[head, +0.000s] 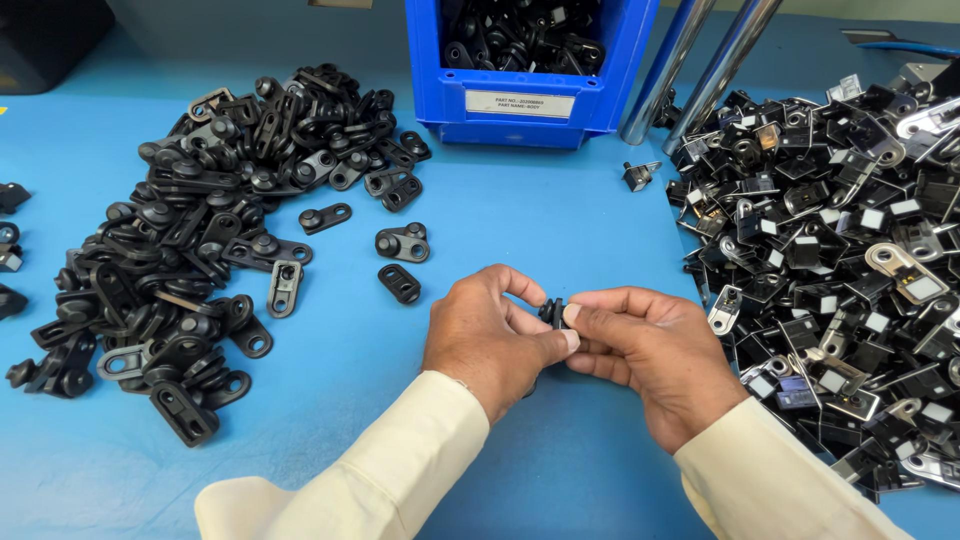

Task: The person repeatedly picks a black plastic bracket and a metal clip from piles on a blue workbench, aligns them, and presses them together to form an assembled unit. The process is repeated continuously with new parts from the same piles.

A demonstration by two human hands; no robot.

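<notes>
My left hand (490, 335) and my right hand (655, 355) meet over the blue table (520, 240), both pinching one small black plastic part (551, 311) between thumbs and fingertips. Most of the part is hidden by my fingers. Both sleeves are cream. A big heap of black flat bracket parts (200, 230) lies to the left of my hands. A heap of black and silver clip parts (840, 260) lies to the right, its edge close to my right hand.
A blue bin (525, 95) filled with black parts stands at the back centre. Two shiny metal rods (700, 70) lean up beside it. Loose bracket parts (402, 243) lie just beyond my hands. A few black parts (10, 250) sit at the left edge.
</notes>
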